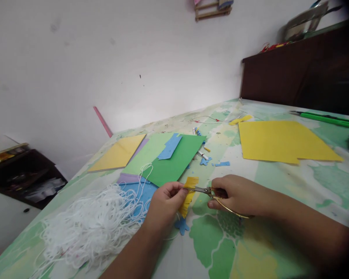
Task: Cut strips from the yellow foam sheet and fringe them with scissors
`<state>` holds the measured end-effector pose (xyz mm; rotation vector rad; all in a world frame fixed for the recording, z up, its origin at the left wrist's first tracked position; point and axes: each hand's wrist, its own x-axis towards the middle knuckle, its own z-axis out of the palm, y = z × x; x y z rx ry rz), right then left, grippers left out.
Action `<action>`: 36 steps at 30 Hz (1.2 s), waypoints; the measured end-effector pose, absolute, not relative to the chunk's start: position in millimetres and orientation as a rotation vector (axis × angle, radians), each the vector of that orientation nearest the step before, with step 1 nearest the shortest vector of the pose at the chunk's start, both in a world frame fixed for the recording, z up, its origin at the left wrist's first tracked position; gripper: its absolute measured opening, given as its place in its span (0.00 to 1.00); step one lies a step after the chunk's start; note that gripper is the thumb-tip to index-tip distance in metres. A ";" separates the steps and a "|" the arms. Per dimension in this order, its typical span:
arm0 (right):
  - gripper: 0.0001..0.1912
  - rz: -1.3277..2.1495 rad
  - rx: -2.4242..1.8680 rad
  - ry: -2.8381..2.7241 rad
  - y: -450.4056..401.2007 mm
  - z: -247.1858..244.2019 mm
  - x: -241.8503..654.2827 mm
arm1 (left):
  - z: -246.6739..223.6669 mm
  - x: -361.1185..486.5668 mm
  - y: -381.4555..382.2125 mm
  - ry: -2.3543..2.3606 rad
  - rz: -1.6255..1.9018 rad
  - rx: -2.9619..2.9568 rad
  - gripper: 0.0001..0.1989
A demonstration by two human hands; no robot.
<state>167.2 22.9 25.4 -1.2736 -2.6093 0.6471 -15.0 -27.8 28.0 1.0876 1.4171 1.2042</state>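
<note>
Between thumb and fingers my left hand (168, 197) pinches a small yellow fringed strip (187, 205), its right edge cut into many thin slits. The strip looks like craft foam or thick paper. My right hand (235, 193) grips a pair of scissors (205, 190) by gold-coloured handles. Their blades point left and lie across the strip, close to my left fingertips. Just below the strip, a blue star-shaped cutout (182, 226) rests on the table. A large tangle of white cord (90, 228) lies to the left of my left hand.
Green sheets (177, 162) with a blue piece (170, 146) on top lie ahead, beside a yellow-orange sheet (119, 153). A notched yellow sheet (279, 141) and a green cutter (328, 119) are at the right. Blue scraps (222, 164) lie mid-table. A wall bounds the far edge.
</note>
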 end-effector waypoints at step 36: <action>0.16 0.583 -1.085 -2.677 18.8 28.5 172.8 | 45.7 -11.3 -36.9 1.649 1.142 1.113 0.02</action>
